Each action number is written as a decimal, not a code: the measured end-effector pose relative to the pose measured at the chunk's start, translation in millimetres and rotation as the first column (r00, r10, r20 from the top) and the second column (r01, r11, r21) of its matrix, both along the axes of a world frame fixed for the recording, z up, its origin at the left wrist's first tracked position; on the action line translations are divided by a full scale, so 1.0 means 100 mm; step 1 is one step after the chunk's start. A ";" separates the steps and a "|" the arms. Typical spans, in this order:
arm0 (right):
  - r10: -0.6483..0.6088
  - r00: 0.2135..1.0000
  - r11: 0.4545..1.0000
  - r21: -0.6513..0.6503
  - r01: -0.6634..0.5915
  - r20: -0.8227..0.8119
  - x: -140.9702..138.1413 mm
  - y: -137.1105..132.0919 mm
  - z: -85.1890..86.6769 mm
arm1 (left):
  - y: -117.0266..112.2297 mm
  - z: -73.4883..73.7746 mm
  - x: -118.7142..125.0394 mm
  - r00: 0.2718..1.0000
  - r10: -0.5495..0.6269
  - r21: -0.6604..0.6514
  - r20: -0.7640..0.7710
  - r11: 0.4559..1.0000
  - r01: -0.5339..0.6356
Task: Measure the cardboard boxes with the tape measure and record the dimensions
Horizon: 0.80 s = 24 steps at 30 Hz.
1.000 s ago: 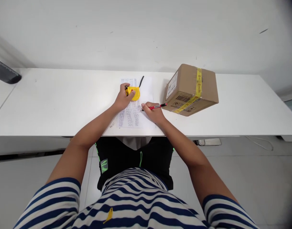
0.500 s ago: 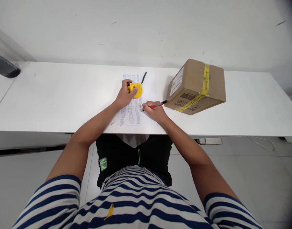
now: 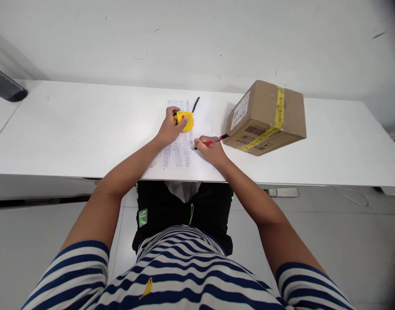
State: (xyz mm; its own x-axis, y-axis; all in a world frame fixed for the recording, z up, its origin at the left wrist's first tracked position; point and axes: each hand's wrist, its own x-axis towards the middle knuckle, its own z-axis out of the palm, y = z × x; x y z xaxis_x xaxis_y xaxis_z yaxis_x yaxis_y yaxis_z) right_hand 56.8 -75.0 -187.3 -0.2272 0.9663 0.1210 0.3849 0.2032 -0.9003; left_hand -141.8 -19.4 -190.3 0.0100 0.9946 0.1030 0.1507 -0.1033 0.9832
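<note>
My left hand (image 3: 170, 127) is closed around a yellow tape measure (image 3: 188, 122), thumb on its face, over the upper part of a sheet of paper (image 3: 202, 122). A black wrist strap trails from the tape measure's far side. Dense handwriting in columns covers the sheet's left and middle. In my right hand (image 3: 212, 151) is a red pen (image 3: 213, 141) with a black end, pinched between the fingers. Its tip points down at the paper beside the written columns; whether it touches cannot be made out.
A cardboard box (image 3: 281, 114) with yellow tape and a white label stands to the right of my right hand on the white table (image 3: 71, 129). A dark object (image 3: 6, 84) lies at the far left. The wall rises behind the table. Beneath the front edge are my legs.
The view has shifted slightly. Both hands keep their holds on the tape measure and the pen, and the pen tip is still by the written columns.
</note>
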 end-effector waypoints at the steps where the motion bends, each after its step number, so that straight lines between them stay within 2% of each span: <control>1: 0.014 1.000 1.000 0.001 -0.014 0.000 0.00 0.00 0.00 | 0.00 0.00 0.00 1.000 -0.002 -0.004 0.002 1.000 0.002; 7: 0.025 1.000 1.000 0.017 -0.025 0.006 0.01 -0.01 0.02 | 0.00 0.03 0.01 1.000 -0.001 0.010 0.012 1.000 0.001; 15: 0.002 1.000 0.999 0.053 -0.003 0.020 0.01 -0.02 0.01 | -0.01 0.03 0.01 0.999 0.006 0.024 -0.047 1.000 -0.005; 24: 0.002 1.000 0.999 0.047 -0.002 0.001 0.03 -0.01 -0.02 | 0.00 0.03 0.01 1.000 -0.017 0.006 0.024 1.000 0.017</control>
